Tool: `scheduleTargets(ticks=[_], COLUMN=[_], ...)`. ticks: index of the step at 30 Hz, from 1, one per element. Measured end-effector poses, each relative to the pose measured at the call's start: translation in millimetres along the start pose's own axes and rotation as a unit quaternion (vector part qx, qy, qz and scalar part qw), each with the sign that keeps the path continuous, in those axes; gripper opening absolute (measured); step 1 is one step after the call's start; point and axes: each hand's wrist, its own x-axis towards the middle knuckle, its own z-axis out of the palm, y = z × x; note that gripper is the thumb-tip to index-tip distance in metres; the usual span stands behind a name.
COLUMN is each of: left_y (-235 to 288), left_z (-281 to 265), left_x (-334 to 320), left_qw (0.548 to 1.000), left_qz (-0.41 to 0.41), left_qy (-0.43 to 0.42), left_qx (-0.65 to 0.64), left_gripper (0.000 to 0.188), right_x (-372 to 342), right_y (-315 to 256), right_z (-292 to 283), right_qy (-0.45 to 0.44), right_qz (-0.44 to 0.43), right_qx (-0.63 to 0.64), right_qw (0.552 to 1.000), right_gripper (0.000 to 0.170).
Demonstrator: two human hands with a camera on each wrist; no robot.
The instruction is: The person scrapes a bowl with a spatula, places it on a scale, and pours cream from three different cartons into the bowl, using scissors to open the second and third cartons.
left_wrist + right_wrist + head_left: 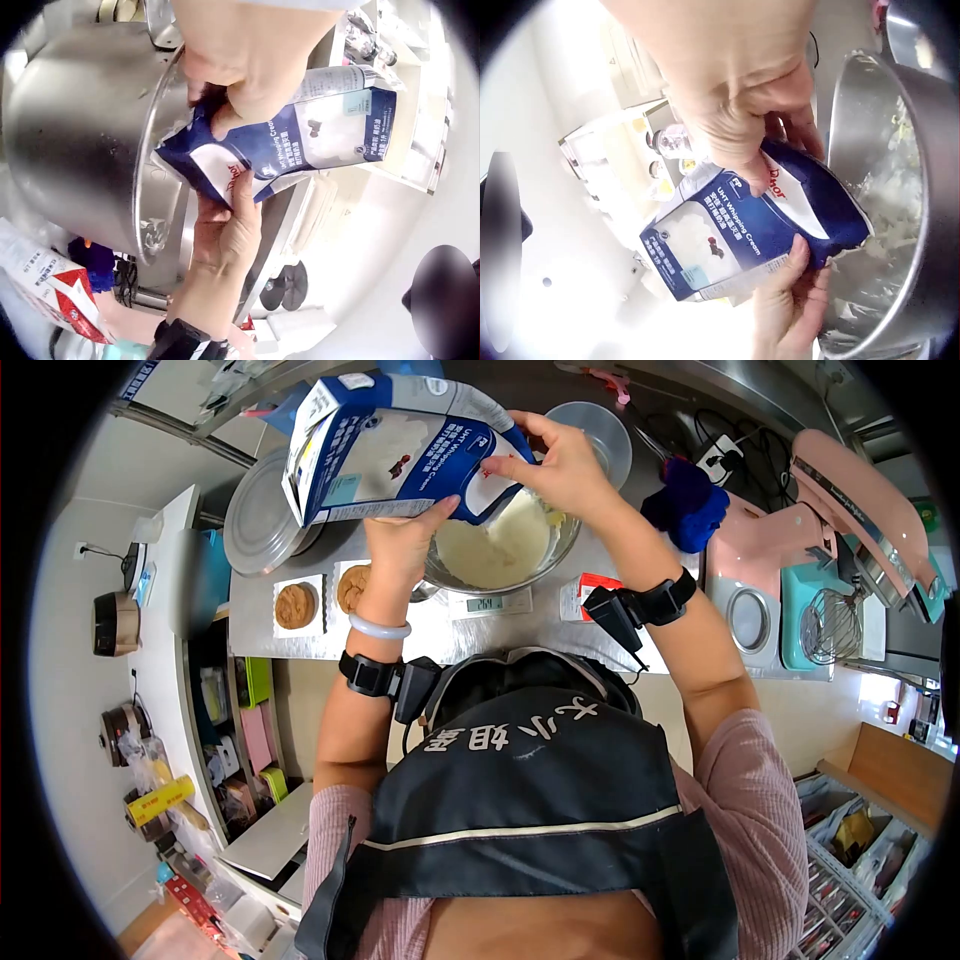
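above the bowl point(82, 127), left hand point(404, 542) and right hand point(568, 468) have fingers point(802, 127) curled round the carton point(400, 460). it probably dents easily; hold opposite sides, lightly.

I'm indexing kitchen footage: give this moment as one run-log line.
left grip: holds blue-and-white boxy cardboard carton | right grip: holds carton | carton: tilted over round steel bowl | bowl: pale creamy mixture inside

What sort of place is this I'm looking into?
Most likely a baking kitchen, perhaps a small bakery's. The signs are a pink stand mixer with a wire whisk near it, a digital scale, and a whipping cream carton tipped at a metal bowl.
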Motion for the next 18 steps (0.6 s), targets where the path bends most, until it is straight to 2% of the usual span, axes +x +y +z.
scheduleTargets(ticks=[4, 5, 6, 8, 10, 11, 13, 14, 16, 17, 18], left_y=[11, 19, 29, 49, 83, 81, 75, 75, 74, 70, 71], left_z=[4, 2, -1, -26, -17, -23, -43, -48, -54, -54, -53], left_x=[-2, -1, -1, 1, -6, -7, -8, -8, -11, -16, -20], left_qw=[0.998, 0.995, 0.99, 0.99, 0.974, 0.974, 0.934, 0.933, 0.884, 0.948, 0.948], left_qz=[0.052, 0.066, 0.08, 0.089, 0.198, 0.198, 0.233, 0.233, 0.22, 0.149, 0.148], left_qy=[0.023, 0.015, 0.007, 0.011, 0.027, 0.028, -0.003, -0.003, 0.044, 0.067, 0.067], left_qx=[0.036, 0.078, 0.12, 0.108, 0.11, 0.109, 0.273, 0.273, 0.41, 0.274, 0.273], left_gripper=[0.049, 0.05, 0.05, 0.06, 0.065, 0.065, 0.065, 0.065, 0.057, 0.049, 0.049], right_x=[-3, -4, -5, -5, -9, -10, -11, -11, -14, -15, -14], right_y=[-2, -5, -11, -16, -17, -19, -23, -24, -25, -18, -10], right_z=[0, -1, -3, -8, -11, -10, -8, -8, -8, -8, -8], right_qy=[0.009, 0.009, 0.011, 0.018, 0.022, 0.022, 0.035, 0.035, -0.023, -0.023, -0.041], right_qz=[-0.008, -0.008, 0.002, 0.01, -0.02, -0.019, -0.074, -0.074, -0.051, -0.048, -0.028], right_qx=[0.022, 0.022, -0.012, -0.045, -0.074, -0.075, -0.136, -0.136, -0.103, -0.104, 0.046], right_qw=[1.0, 1.0, 1.0, 0.999, 0.997, 0.997, 0.987, 0.987, 0.993, 0.993, 0.998], right_gripper=[0.049, 0.049, 0.048, 0.048, 0.047, 0.047, 0.048, 0.048, 0.044, 0.044, 0.042])
